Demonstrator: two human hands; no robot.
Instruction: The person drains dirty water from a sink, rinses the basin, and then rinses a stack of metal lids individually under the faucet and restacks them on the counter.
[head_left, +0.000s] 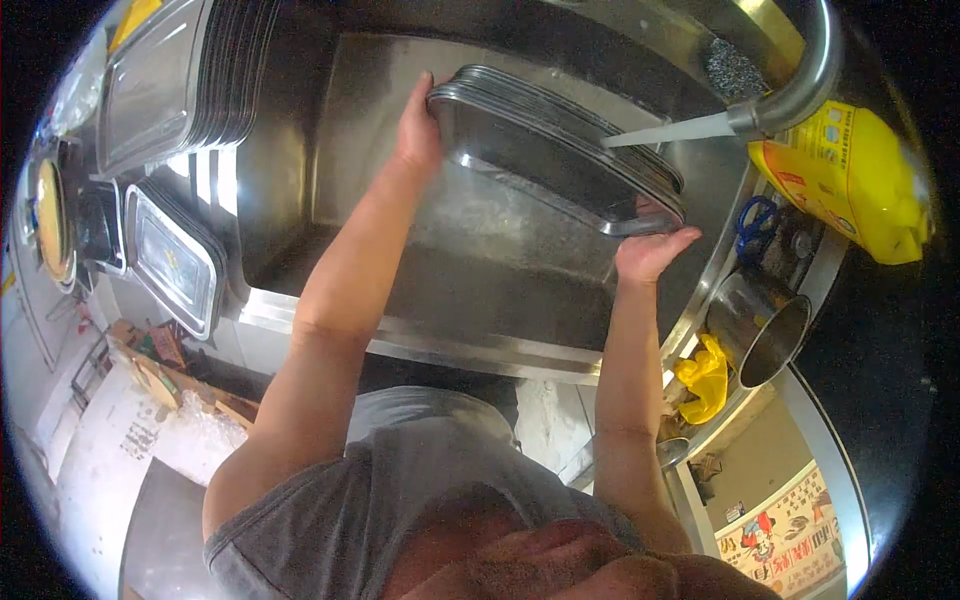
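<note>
A stack of shallow metal trays (525, 161) is held tilted over a stainless steel sink (450, 292). My left hand (420, 127) grips the stack's left end, thumb up along the rim. At the lower right corner my right hand (654, 251) holds the other end, its thumb pointing outward and some fingers hidden behind the metal. From a curved metal faucet (795, 105) a stream of water (667, 131) strikes the upper rims of the stack.
Left of the sink stand a tall stack of trays (150, 97) and a smaller stack (172, 259). On the right rim are a steel wool scrubber (735, 69), a yellow printed bag (847, 180), blue-handled scissors (756, 223), a metal pot (757, 322) and a yellow plastic item (703, 381).
</note>
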